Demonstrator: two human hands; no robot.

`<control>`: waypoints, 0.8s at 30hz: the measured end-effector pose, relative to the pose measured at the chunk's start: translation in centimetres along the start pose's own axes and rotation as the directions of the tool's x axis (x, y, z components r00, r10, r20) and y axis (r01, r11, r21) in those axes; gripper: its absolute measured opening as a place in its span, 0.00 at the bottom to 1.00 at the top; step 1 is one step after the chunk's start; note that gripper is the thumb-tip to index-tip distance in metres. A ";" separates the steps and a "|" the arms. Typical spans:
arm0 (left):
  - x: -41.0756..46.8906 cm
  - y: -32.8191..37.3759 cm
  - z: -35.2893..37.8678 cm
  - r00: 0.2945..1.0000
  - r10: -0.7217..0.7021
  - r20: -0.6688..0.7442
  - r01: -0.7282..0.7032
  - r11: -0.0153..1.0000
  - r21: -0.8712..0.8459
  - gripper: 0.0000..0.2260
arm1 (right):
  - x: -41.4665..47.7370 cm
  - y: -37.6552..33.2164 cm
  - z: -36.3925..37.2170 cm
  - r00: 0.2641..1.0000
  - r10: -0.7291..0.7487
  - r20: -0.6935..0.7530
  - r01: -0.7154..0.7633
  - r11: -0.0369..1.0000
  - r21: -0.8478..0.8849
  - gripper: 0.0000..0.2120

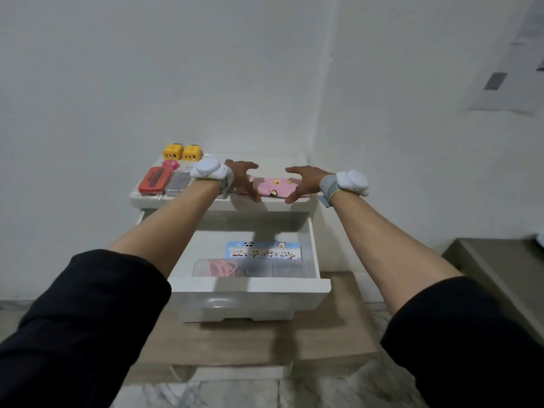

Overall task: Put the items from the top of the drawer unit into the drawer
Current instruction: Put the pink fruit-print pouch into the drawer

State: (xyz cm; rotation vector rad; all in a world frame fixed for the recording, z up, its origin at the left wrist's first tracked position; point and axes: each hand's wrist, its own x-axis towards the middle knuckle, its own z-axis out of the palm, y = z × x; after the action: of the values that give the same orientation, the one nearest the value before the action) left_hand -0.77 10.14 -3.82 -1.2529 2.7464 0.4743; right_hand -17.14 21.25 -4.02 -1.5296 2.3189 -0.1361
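Head view looks down on two bare forearms stretched out over a white drawer unit point(223, 203) with its top drawer point(250, 285) pulled out below the wrists. Both hands are spread wide, fingers apart, gripping nothing. Between them, on the unit's top, lies a pink pouch point(275, 185) printed with small avocados; the left hand point(243, 179) covers its left end, fingertips down at the front edge, while the right hand point(306, 182) reaches over its right end, with fingers curled above it, and contact there cannot be told. Each wrist wears a grey strap carrying a white rounded device point(207, 169). Just left of the left wrist sit a grey pill-like pack point(178, 184) and, beside it, an orange case point(154, 181); beyond those, farther from the hand, are a small pink item point(170, 164) and two yellow plug adapters point(183, 152) side by side against the wall. Under the hands, inside the open drawer, lie a blue panda-printed card point(263, 250) and a clear box point(250, 267) holding pink cord.
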 end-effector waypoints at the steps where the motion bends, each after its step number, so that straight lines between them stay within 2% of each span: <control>1: 0.1 -0.2 0.5 1.000 -0.013 0.017 0.013 1.000 0.013 0.43 | 0.1 0.3 0.5 1.000 -0.007 0.015 0.007 1.000 0.004 0.43; 4: 0.3 -0.5 1.5 1.000 -0.009 0.012 0.008 0.997 0.075 0.40 | 0.7 1.0 1.7 0.999 -0.021 0.035 0.019 0.999 0.037 0.39; 8: 0.0 -0.6 1.6 0.994 0.016 -0.104 0.000 0.989 0.151 0.31 | 0.9 1.4 2.2 0.994 -0.012 -0.105 0.019 0.997 0.073 0.27; 12: -0.5 -0.5 2.0 0.986 0.042 -0.158 -0.020 0.990 0.138 0.24 | 0.1 1.5 2.6 0.981 -0.016 -0.192 0.024 0.999 0.041 0.23; 24: -4.3 -0.8 2.8 0.974 0.096 -0.203 -0.065 0.986 0.154 0.21 | -4.2 0.6 3.9 0.961 0.015 -0.277 0.014 0.995 0.102 0.12</control>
State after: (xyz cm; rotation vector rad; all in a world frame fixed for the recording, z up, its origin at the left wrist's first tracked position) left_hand 2.50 13.63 -5.76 -1.2246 2.9512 0.1476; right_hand -14.85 25.78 -6.84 -1.5422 2.4790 -0.4931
